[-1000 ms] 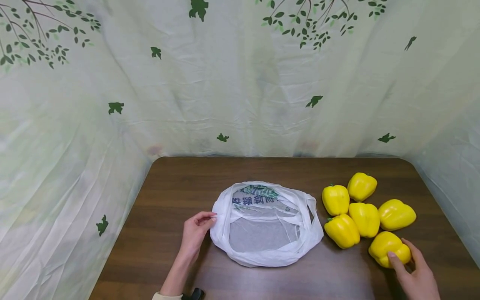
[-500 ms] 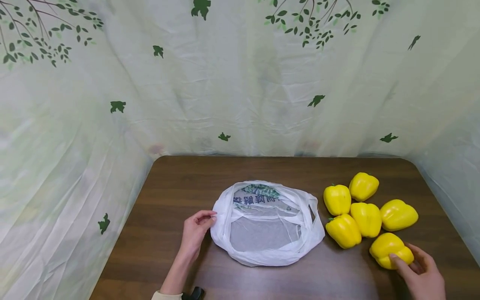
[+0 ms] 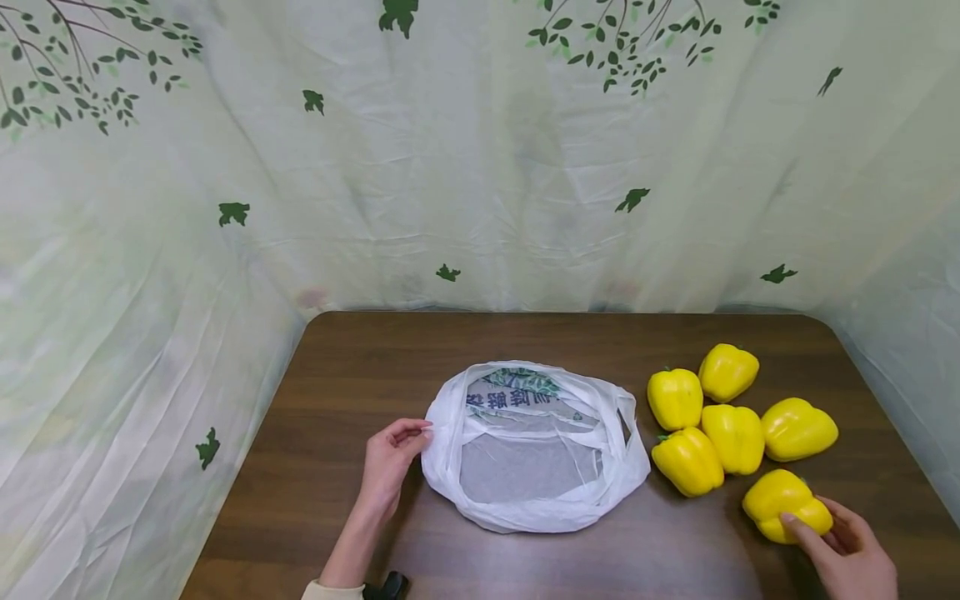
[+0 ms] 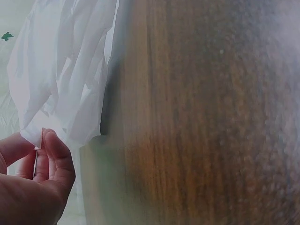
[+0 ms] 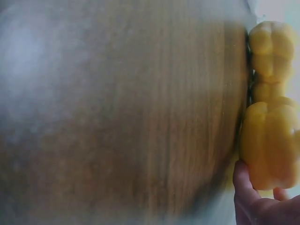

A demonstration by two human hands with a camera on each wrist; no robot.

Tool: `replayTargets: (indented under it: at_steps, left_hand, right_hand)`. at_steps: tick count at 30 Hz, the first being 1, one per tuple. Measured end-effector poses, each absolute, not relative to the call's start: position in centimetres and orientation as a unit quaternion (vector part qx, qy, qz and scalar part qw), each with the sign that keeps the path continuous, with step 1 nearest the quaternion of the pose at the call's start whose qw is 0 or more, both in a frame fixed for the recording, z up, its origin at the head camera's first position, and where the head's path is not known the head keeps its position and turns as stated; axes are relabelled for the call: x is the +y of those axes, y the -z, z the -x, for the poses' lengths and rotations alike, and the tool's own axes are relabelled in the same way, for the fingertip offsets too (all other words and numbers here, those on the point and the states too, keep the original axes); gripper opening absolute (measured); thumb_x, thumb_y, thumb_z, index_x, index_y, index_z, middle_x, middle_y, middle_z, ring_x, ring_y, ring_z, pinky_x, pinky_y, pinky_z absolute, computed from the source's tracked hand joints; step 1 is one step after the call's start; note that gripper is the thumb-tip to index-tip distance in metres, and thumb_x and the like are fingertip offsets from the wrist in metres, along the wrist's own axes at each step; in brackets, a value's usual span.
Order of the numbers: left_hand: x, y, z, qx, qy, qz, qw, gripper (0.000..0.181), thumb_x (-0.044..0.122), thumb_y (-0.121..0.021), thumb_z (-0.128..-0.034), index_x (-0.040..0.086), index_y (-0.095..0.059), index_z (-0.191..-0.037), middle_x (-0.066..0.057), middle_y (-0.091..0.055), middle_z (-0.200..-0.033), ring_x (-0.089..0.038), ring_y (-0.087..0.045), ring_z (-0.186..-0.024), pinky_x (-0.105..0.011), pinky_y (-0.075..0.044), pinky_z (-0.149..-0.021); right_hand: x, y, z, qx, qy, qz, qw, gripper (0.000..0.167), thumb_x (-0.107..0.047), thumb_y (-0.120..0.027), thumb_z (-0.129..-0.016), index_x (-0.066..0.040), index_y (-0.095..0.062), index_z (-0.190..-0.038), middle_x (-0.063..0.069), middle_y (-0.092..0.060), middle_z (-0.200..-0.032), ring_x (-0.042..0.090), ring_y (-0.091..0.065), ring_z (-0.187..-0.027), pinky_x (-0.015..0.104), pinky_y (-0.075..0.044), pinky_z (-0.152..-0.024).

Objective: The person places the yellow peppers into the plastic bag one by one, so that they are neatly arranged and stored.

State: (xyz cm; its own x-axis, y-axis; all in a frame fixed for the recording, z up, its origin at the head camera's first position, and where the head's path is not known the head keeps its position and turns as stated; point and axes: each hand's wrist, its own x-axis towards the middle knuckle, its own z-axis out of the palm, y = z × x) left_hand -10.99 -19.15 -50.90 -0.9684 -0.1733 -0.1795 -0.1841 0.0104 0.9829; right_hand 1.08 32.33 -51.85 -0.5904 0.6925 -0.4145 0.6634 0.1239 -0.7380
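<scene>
A white plastic bag (image 3: 536,508) with green and dark print lies on the table, its mouth spread upward. My left hand (image 3: 387,467) pinches the bag's left edge between thumb and fingertips; the left wrist view shows the bag (image 4: 61,70) rising from that hand (image 4: 40,180). At the lower right, my right hand (image 3: 851,546) grips a yellow bell pepper (image 3: 780,502), thumb at its front and fingers behind. In the right wrist view, this pepper (image 5: 269,143) is above the thumb of the hand (image 5: 262,206).
Several other yellow peppers (image 3: 731,439) stand grouped on the brown table (image 3: 360,358), right of the bag. A pale curtain (image 3: 480,167) with leaf prints hangs behind and at both sides. A black band (image 3: 390,586) shows at the left wrist.
My right hand and its pepper have shifted slightly right and toward the table's front, away from the other peppers. The left hand and the bag have stayed nearly still.
</scene>
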Motion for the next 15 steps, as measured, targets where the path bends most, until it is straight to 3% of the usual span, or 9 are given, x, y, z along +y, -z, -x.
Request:
replayTargets:
  at_steps: [3, 7, 12, 15]
  left_hand:
    - [-19.1, 50.9, 11.0, 0.713, -0.690, 0.125, 0.004, 0.022, -0.001, -0.070, -0.0875, -0.010, -0.068, -0.108, -0.016, -0.067, -0.097, -0.017, -0.063, -0.081, -0.022, -0.052, -0.076]
    - [-19.1, 51.0, 11.1, 0.714, -0.690, 0.123, 0.003, 0.022, 0.000, -0.070, -0.0877, -0.010, -0.068, -0.107, -0.014, -0.068, -0.096, -0.016, -0.063, -0.080, -0.022, -0.052, -0.075]
    - [-19.0, 51.0, 11.1, 0.710, -0.693, 0.125, 0.001, 0.021, -0.001, -0.071, -0.0872, -0.010, -0.068, -0.106, -0.015, -0.068, -0.094, -0.017, -0.063, -0.079, -0.023, -0.052, -0.074]
    - [-18.9, 50.9, 11.1, 0.707, -0.696, 0.125, 0.002, 0.021, -0.001, -0.071, -0.0873, -0.010, -0.068, -0.107, -0.015, -0.068, -0.094, -0.017, -0.062, -0.080, -0.023, -0.052, -0.074]
  right_hand:
    - [32.1, 51.8, -1.4, -0.742, -0.485, 0.460, 0.046, 0.081, -0.048, -0.077, -0.080, -0.010, -0.046, -0.145, 0.001, -0.058, -0.119, -0.013, -0.041, -0.074, 0.006, -0.040, -0.056]
    - [31.8, 51.3, -1.7, -0.751, -0.473, 0.455, 0.069, 0.074, -0.044, -0.079, -0.081, -0.005, -0.052, -0.137, -0.021, -0.047, -0.091, -0.012, -0.042, -0.069, 0.006, -0.039, -0.055]
    - [31.8, 50.8, -1.9, -0.764, -0.457, 0.448, 0.079, 0.068, -0.043, -0.079, -0.081, -0.004, -0.054, -0.132, -0.018, -0.050, -0.092, -0.009, -0.042, -0.072, 0.006, -0.038, -0.055]
    - [31.7, 50.6, -1.9, -0.773, -0.449, 0.441, 0.085, 0.069, -0.043, -0.078, -0.082, -0.006, -0.053, -0.134, -0.010, -0.053, -0.102, -0.006, -0.043, -0.080, 0.006, -0.040, -0.062]
